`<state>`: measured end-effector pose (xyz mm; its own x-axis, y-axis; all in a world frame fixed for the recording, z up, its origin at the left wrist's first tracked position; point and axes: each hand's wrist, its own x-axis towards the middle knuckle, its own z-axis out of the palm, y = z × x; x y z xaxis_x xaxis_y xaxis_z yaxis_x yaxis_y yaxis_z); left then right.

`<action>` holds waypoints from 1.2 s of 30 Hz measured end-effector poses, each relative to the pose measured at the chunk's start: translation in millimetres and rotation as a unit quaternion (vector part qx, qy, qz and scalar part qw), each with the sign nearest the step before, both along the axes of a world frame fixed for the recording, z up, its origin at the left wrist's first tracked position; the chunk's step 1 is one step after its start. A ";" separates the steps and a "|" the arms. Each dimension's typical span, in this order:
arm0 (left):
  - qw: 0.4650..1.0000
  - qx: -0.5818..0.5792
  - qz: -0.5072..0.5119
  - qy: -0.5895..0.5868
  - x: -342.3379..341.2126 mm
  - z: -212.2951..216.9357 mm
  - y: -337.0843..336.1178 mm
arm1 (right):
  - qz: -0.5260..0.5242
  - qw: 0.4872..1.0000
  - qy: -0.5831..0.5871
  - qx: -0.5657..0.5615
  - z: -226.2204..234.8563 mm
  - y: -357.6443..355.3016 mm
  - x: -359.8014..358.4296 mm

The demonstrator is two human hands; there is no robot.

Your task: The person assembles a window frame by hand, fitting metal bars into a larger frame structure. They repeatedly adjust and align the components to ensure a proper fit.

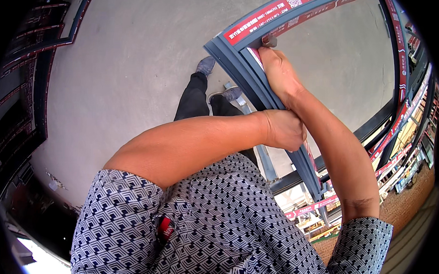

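Note:
A large grey metal window frame [242,69] with red-and-white protective tape strips stands upright in front of me on a concrete floor. My right hand [277,71] grips the frame's upright bar close to its top corner. Lower on the same bar, my left hand [282,130] is closed around it, just under my right wrist. Both forearms cross in front of my patterned blue-and-white shirt [215,225]. My legs in dark trousers [194,101] and grey shoes show below the frame's corner.
Grey concrete floor [134,60] spreads to the left. More dark frames with red tape lean at the far left [26,79] and stack at the right [401,125]. Beyond the right edge lies open ground far below with structures.

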<state>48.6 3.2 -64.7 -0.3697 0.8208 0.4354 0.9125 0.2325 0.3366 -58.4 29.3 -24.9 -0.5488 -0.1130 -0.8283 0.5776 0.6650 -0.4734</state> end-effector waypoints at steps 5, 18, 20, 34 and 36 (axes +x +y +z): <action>0.999 -0.006 0.038 0.009 -3.7 8.0 -7.7 | 0.064 0.993 0.084 -0.047 -9.0 11.5 0.3; 0.998 -0.050 0.038 0.026 -18.7 10.6 -24.3 | -0.043 0.849 0.501 0.163 16.2 201.4 50.8; 0.996 -0.078 0.027 0.027 -19.1 14.4 -24.2 | -0.036 0.921 0.313 0.230 -0.8 198.8 124.1; 0.992 -0.118 0.024 0.037 -29.5 9.2 -47.0 | -0.011 0.919 0.232 0.318 -3.0 243.0 201.8; 0.991 -0.127 0.026 0.038 -34.1 9.1 -43.3 | -0.069 0.913 0.297 0.270 -20.2 243.3 208.1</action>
